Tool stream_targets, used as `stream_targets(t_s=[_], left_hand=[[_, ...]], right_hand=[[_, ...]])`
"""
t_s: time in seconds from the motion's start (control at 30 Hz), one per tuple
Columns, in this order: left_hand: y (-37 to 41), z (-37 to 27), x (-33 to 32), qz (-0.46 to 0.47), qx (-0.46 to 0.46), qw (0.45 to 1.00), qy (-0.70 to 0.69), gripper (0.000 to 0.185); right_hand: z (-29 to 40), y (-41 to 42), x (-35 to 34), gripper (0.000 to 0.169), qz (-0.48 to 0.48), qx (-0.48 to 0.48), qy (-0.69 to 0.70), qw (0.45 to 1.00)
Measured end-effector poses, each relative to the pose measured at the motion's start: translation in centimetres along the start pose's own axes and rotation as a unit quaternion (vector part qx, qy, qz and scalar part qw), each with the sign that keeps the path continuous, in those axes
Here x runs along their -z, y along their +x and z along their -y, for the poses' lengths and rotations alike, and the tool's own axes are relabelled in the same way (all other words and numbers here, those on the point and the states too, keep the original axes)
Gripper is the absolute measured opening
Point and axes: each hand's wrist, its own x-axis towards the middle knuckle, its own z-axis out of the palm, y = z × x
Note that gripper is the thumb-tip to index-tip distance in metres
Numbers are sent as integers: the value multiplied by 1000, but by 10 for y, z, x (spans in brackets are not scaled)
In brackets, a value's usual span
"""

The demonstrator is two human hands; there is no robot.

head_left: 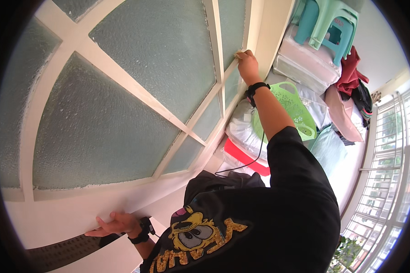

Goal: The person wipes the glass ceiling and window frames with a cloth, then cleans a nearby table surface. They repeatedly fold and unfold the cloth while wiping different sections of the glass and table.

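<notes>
A white-framed partition with textured glass panes (150, 58) fills the left and upper middle of the head view. My right hand (248, 65), at the end of an outstretched arm, is closed on a small pale yellowish cloth or pad (238, 54) and presses it at the frame beside a narrow pane. Lower left, my left hand (118, 225) rests with its fingers spread against the white lower rail (65, 215) of the partition and holds nothing visible. Each wrist wears a black strap; a black cable hangs near the right arm.
Right of the partition lie a green plastic basket (294, 102), wrapped bedding (307, 54) with teal plastic stools (338, 24) on top, a red item (246, 158) and piled clothes (352, 75). A barred window (382, 163) stands at the far right.
</notes>
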Motion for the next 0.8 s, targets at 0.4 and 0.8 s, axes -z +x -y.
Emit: stream_targets(t_s=[0.4,0.8], left_hand=[[-4,2,1,-3,-3,1000,-7,49],[-1,-2,-2,-3,-13,1000,-9,46]], right_hand=[[-33,27,-10,25,14,-27,-19,999],[20,-37,4,25,47,4,50,998]])
